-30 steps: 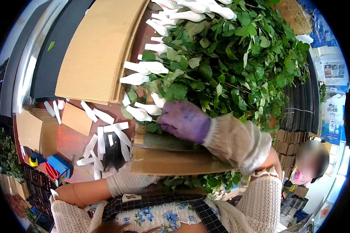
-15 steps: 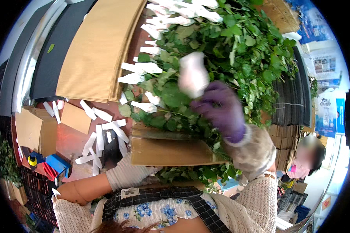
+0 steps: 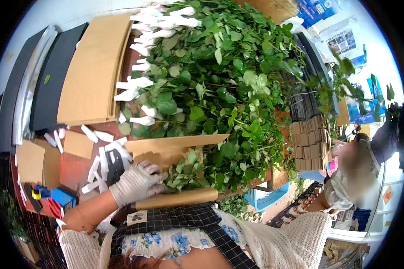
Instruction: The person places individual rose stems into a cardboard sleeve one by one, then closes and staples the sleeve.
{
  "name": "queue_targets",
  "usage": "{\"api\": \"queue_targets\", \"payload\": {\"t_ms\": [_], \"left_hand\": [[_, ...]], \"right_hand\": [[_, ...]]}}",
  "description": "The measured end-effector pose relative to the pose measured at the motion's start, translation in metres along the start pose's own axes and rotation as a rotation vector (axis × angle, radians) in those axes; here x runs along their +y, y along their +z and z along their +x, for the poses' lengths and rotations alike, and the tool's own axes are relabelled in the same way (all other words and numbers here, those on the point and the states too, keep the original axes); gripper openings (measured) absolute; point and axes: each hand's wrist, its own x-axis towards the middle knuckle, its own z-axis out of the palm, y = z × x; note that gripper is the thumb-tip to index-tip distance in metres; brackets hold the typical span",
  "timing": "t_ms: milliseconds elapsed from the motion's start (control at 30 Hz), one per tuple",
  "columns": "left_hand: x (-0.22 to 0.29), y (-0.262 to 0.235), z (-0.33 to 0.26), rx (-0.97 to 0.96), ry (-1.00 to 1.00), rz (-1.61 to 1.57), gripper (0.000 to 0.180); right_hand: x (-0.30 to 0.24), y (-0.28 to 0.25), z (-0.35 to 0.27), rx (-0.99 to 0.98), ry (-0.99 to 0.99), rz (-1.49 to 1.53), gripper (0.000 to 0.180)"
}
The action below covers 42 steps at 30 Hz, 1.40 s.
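Observation:
My left hand (image 3: 137, 184), in a whitish glove, rests at the left end of an opened cardboard wrapper (image 3: 170, 144). Its fingers curl beside leafy rose stems (image 3: 184, 175) lying in the fold; what they grip is hidden. At the far right my right hand (image 3: 387, 133), in a dark purple glove, is stretched out with its fingers closed on a leafy rose stem (image 3: 345, 67). That stem reaches up and left. A large pile of green rose stems (image 3: 220, 85) covers the table, with flower heads in white net sleeves (image 3: 141, 120) along its left side.
Loose white net sleeves (image 3: 94, 168) lie left of my left hand. Cardboard sheets (image 3: 94, 67) are stacked at the back left, near an open carton (image 3: 38, 163). Red-handled scissors (image 3: 54, 208) are by the left edge. A blue crate (image 3: 269, 197) stands below the table's right side.
My right hand has swung from above the pile to the far right, and the blurred netted flower is gone from that spot. The wrapper has opened, with my left hand now inside its end.

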Motion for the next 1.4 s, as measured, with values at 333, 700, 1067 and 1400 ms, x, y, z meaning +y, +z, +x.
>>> {"api": "queue_targets", "payload": {"t_ms": [333,700,1067,1400], "left_hand": [[0.004,-0.001,-0.013,-0.074,-0.11,0.147,0.032],[-0.019,0.005,-0.024,0.303,-0.241,0.152,0.033],[-0.053,-0.035,-0.065,0.113,-0.264,-0.001,0.017],[-0.035,0.001,-0.02,0.212,-0.198,-0.169,0.014]], "right_hand": [[-0.175,0.173,-0.149,-1.136,0.036,0.68,0.045],[-0.232,0.252,-0.324,-1.058,-0.029,0.585,0.052],[-0.234,0.256,-0.328,-1.033,0.037,0.605,0.049],[-0.233,0.257,-0.331,-1.125,0.009,0.558,0.046]]}}
